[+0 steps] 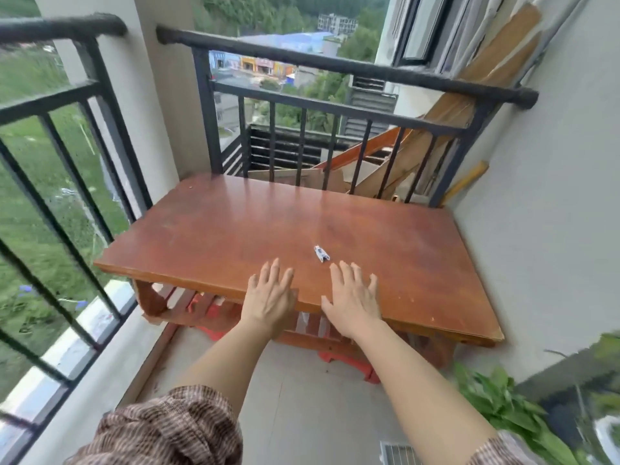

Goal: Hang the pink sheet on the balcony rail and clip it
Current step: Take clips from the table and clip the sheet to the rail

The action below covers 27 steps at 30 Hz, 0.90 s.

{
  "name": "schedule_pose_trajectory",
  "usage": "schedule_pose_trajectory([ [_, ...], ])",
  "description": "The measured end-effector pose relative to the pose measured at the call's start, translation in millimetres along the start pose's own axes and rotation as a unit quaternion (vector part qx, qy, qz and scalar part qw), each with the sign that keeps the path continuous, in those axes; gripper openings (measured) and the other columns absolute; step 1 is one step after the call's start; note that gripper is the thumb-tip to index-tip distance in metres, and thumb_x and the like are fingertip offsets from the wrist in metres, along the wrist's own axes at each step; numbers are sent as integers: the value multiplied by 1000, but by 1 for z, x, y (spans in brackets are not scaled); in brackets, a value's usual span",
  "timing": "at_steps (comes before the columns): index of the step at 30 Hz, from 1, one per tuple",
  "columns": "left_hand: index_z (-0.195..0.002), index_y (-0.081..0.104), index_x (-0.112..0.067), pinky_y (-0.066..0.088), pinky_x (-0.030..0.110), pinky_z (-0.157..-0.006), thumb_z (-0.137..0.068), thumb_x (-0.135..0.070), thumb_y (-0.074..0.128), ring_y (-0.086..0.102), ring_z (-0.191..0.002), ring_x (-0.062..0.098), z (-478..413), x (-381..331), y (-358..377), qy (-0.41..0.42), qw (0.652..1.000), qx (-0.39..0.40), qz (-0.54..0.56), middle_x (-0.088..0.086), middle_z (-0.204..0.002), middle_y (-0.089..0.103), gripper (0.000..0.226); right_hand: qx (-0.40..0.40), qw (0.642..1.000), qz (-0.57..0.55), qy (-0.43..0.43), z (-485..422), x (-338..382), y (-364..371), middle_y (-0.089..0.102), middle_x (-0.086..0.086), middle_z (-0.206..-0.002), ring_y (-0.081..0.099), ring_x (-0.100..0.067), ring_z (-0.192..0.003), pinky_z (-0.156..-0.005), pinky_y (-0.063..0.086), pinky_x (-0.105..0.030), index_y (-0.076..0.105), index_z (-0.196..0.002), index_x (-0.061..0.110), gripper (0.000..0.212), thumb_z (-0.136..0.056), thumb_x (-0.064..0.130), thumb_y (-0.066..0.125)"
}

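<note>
Two bare grips lie flat on the near edge of the brown wooden desk (235, 229). The left grip (270, 297) and the right grip (352, 298) rest side by side, palms down, fingers straight and spread apart, clamped on nothing. At about 11 o'clock from the right grip, just beyond its fingertips, a small white and blue object (321, 254) lies on the desk; whether it is a clip cannot be told. The balcony rail (335, 67), black metal with upright bars, runs along the desk's far side at 12 o'clock. A second stretch of rail (60, 28) stands at 9 o'clock, with a pale pillar (151, 95) between the two. Wooden boards (486, 72) lean at 1 o'clock, beyond the rail's bars. A leafy green plant (496, 394) sits at 4 o'clock beside the wall. A brown checked sleeve (161, 427) covers the left arm above the forearm. The pink sheet does not show in this view.
</note>
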State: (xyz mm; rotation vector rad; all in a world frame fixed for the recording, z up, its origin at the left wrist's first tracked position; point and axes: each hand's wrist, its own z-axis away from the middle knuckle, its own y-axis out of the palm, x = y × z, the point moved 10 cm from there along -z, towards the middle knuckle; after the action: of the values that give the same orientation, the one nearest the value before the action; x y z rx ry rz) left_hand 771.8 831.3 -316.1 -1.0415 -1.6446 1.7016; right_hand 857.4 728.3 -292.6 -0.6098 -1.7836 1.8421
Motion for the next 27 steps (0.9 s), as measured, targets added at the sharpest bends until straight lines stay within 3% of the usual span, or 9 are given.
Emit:
schedule_pose_trajectory([
  [5, -147, 23, -18, 20, 44, -115, -99, -37, 26, 10, -146, 29, -73, 8, 43, 6, 999, 42, 13, 13, -159, 11, 51, 63, 998, -2, 10, -83, -32, 45, 7, -5, -161, 2, -24, -148, -116, 3, -53, 8, -151, 14, 66, -97, 38, 37],
  [9, -146, 25, -17, 22, 42, -114, -99, -37, 27, 13, -146, 29, -118, 26, 97, -21, 995, 97, 9, 14, -158, 14, 51, 101, 995, 5, 2, -150, -52, 89, 15, -5, -158, 9, -23, -146, -115, 10, -51, 15, -149, 14, 64, -95, 37, 41],
  [14, -149, 18, -16, 19, 44, -116, -100, -36, 23, 8, -147, 28, -166, 52, 157, -110, 975, 188, 38, 11, -160, 8, 52, 153, 988, 20, -27, -224, -74, 138, 38, -3, -140, 30, -23, -132, -102, 27, -45, 34, -136, 16, 51, -93, 41, 44],
  [19, -151, 13, -20, 14, 43, -118, -101, -35, 23, 3, -148, 28, -196, 54, 200, -187, 951, 226, 94, 7, -161, 3, 54, 201, 978, 9, -54, -287, -83, 177, 43, -2, -134, 35, -23, -127, -98, 31, -42, 40, -128, 17, 46, -92, 46, 44],
  [23, -152, 2, -27, 6, 46, -118, -100, -40, 20, -10, -146, 35, -195, 65, 223, -259, 932, 236, 97, 4, -161, -8, 57, 186, 981, -12, -51, -320, -79, 191, 43, -2, -132, 36, -23, -125, -95, 31, -42, 45, -123, 17, 47, -91, 51, 44],
  [25, -151, -5, -31, 5, 48, -118, -98, -45, 13, -13, -145, 36, -189, 68, 233, -273, 928, 237, 90, 3, -160, -13, 58, 177, 983, -8, -46, -328, -77, 196, 43, -1, -128, 38, -23, -121, -93, 32, -41, 47, -121, 16, 46, -91, 52, 43],
  [27, -149, -12, -33, 4, 50, -118, -89, -53, -6, -15, -145, 36, -185, 69, 238, -275, 928, 237, 80, 2, -159, -16, 63, 179, 983, -5, -43, -331, -74, 203, 43, -2, -124, 39, -22, -118, -91, 33, -40, 48, -117, 16, 41, -93, 49, 41],
])
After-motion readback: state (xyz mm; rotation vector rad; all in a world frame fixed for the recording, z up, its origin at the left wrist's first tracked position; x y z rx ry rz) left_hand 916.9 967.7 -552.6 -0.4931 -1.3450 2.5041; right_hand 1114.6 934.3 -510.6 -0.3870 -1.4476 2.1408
